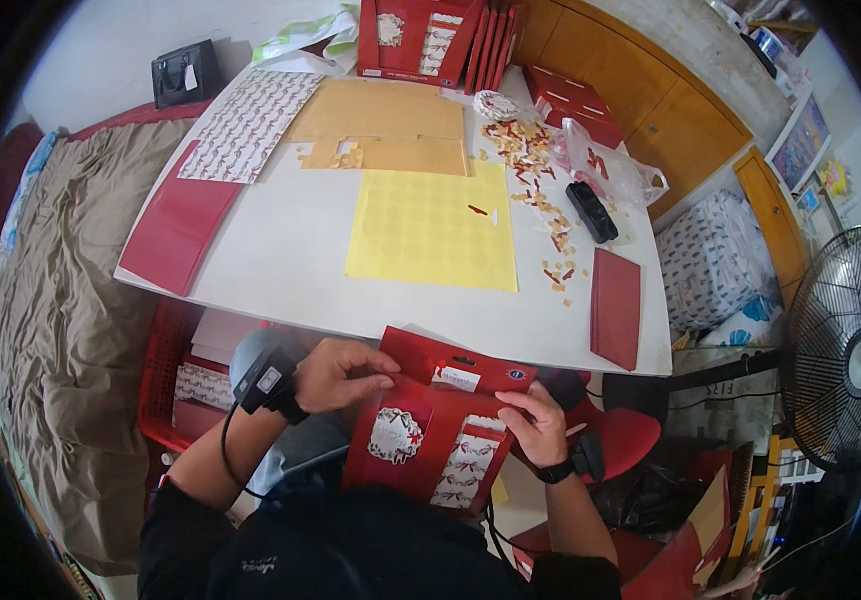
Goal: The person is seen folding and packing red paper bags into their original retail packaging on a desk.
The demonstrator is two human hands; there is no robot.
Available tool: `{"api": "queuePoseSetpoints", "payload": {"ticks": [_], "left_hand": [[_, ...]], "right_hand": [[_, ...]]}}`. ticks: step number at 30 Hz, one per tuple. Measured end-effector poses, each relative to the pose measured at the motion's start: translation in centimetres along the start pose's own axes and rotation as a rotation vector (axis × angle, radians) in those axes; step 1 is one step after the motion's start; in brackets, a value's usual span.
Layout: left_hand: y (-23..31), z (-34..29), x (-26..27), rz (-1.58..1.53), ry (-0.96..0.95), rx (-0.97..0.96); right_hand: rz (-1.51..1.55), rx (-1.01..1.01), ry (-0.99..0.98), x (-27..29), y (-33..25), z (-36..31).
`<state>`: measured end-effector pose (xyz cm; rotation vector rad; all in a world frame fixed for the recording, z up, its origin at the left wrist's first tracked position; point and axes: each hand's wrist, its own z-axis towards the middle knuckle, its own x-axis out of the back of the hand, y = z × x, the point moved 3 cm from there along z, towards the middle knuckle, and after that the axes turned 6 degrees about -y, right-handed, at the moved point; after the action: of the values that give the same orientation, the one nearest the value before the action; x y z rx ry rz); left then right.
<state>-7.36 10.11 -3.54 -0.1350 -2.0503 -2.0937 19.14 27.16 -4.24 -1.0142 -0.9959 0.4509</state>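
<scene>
A red cardboard package [437, 410] rests over my lap below the table's front edge. Its front has two windows: one shows a scalloped white tag with a printed bow, the other a patterned strip. The top flap [495, 372] has a hanging slot and is bent at a crease. My left hand [338, 374] pinches the package's upper left edge at that crease, thumb and fingers together. Gripping the upper right corner is my right hand [536, 424], its thumb on the front face. The package's lower end is partly hidden by my dark shirt.
On the white table [280, 270] lie a yellow sticker sheet [430, 235], brown cardboard [385, 110], red panels [182, 225], scattered cardboard bits [525, 150] and a black device [591, 212]. Similar packages [415, 50] stand behind. A red basket [162, 375] sits left, a fan [845, 350] right.
</scene>
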Motion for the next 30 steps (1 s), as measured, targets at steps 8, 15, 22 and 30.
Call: {"api": "queuePoseSetpoints", "payload": {"ticks": [8,15,22,30], "left_hand": [[1.4,-0.2,-0.2,-0.027,0.060,0.103],[3.3,0.7,0.0,0.249,0.019,0.186],[4.0,1.3,-0.2,0.447,0.035,0.216],[4.4,1.1,-1.0,0.298,0.186,0.302]], "right_hand": [[-0.015,0.030,-0.011,0.1,-0.3,0.1],[-0.030,0.034,0.048,-0.6,-0.8,0.0],[-0.007,-0.003,0.024,-0.7,-0.6,-0.2],[-0.027,-0.011,0.032,-0.5,-1.2,-0.1]]}}
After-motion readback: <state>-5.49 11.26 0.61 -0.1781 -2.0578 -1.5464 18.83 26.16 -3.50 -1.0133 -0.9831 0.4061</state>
